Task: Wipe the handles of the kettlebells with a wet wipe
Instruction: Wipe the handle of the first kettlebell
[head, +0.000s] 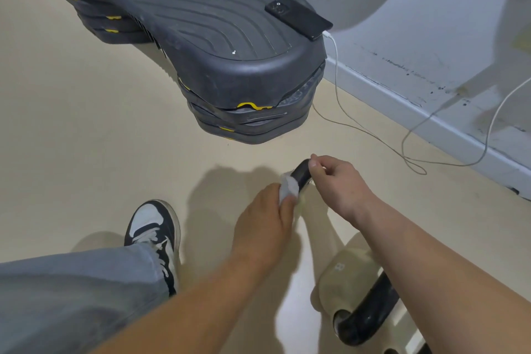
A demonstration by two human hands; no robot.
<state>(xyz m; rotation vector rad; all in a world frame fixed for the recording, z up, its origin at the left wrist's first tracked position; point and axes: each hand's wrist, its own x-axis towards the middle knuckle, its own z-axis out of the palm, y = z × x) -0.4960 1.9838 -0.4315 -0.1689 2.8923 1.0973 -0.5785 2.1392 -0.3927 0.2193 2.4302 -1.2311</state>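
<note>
Head view: two kettlebells (342,273); left hand (264,218) grips one wipe (288,188), right hand (339,184) seemingly pinches a handle (301,177).

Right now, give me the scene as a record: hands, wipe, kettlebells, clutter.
left hand: grips wet wipe against black handle
right hand: pinches the top of the same handle
second kettlebell: on the floor near the right forearm, untouched
step platform: ahead, with phone on it
</note>
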